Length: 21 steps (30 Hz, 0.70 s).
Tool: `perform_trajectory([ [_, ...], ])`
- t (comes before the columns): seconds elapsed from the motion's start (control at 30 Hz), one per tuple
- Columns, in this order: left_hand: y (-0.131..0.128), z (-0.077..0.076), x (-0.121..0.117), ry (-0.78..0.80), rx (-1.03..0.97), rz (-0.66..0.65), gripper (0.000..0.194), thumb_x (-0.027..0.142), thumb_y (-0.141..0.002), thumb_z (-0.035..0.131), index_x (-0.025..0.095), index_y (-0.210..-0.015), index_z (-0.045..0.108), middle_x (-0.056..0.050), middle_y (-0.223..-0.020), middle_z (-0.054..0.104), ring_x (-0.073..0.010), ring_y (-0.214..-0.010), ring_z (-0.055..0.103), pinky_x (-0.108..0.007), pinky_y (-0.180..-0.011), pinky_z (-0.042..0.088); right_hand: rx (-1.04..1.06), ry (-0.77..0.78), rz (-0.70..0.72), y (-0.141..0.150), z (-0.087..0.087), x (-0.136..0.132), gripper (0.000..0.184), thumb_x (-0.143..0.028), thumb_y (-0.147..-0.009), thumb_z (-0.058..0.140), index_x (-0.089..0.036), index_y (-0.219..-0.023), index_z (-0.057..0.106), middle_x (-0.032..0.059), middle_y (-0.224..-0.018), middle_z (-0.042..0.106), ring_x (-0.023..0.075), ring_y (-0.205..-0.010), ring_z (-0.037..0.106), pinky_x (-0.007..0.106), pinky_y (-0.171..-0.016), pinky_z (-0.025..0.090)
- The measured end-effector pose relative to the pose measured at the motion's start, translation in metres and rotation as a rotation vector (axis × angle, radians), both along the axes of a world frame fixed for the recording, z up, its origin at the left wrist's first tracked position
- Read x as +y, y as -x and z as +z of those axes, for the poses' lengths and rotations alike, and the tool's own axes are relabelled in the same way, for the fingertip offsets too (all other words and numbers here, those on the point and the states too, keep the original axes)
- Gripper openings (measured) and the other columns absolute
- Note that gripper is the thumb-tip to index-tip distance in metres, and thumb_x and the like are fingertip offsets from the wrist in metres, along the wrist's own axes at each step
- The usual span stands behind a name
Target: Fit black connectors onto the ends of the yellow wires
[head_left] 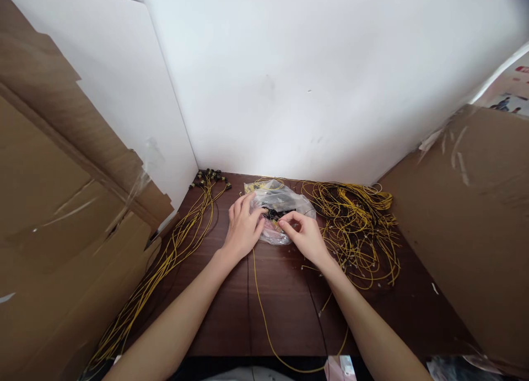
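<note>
My left hand rests on a clear plastic bag of small black parts at the middle back of the dark wooden table; its fingers curl at the bag's opening. Opposite it, my right hand pinches something small, thumb against forefinger, at the bag's edge. A single yellow wire runs from between the hands toward me and off the front edge. What the fingers grip is too small to name.
A bundle of yellow wires with black connectors lies along the left side. A tangled heap of yellow wires sits at the right. Cardboard sheets stand on the left and right. White walls close the back.
</note>
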State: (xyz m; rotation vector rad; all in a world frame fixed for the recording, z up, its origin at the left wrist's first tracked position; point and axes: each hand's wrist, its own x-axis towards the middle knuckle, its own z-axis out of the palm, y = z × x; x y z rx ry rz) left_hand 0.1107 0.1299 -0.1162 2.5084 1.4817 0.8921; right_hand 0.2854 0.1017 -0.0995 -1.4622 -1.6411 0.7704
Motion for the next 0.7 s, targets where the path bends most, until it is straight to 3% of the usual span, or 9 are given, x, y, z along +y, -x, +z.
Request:
perform_trajectory([
  [0.23,0.0004,-0.0026,0.0021,0.002,-0.035,0.04,0.01,0.023,-0.083,0.053,0.02,-0.084,0.063,-0.009,-0.137,0.041,-0.0296,-0.126,0.031,-0.05,-0.1,0.031,-0.01,-0.019,0.009,0.0016,0.0004,0.0,0.016,-0.028,-0.08,0.055,-0.016,-0.078,0.066,0.0027,-0.076,0.068,0.0145,-0.066,0.058,0.024,-0.058,0.04],
  [0.7,-0.0011,-0.0085,0.0093,0.062,-0.079,0.045,0.006,0.024,-0.078,0.061,0.022,-0.082,0.065,-0.008,-0.131,0.046,-0.0312,-0.123,0.033,-0.052,-0.097,0.029,-0.019,-0.04,0.012,0.0039,-0.0004,0.0011,0.016,-0.028,-0.08,0.056,-0.016,-0.079,0.066,0.0032,-0.079,0.069,0.015,-0.069,0.06,0.024,-0.058,0.041],
])
